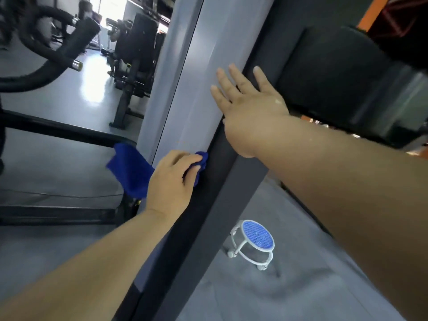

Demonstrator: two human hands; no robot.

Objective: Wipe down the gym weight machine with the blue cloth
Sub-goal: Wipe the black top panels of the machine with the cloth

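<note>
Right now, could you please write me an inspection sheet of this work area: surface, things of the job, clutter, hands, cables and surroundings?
Surface: grey upright panel of the weight machine, with a dark frame post beside it; the blur hides whether dirt is left.
Job's things: blue cloth, bunched against the panel's lower part, one end hanging free to the left.
Clutter: small white stool with a blue seat, standing on the grey floor.
Hands: left hand grips the cloth; right hand lies flat on the panel, fingers spread.
Cables: nothing seen.
Surroundings: other gym machines behind; black pad at the right.
</note>
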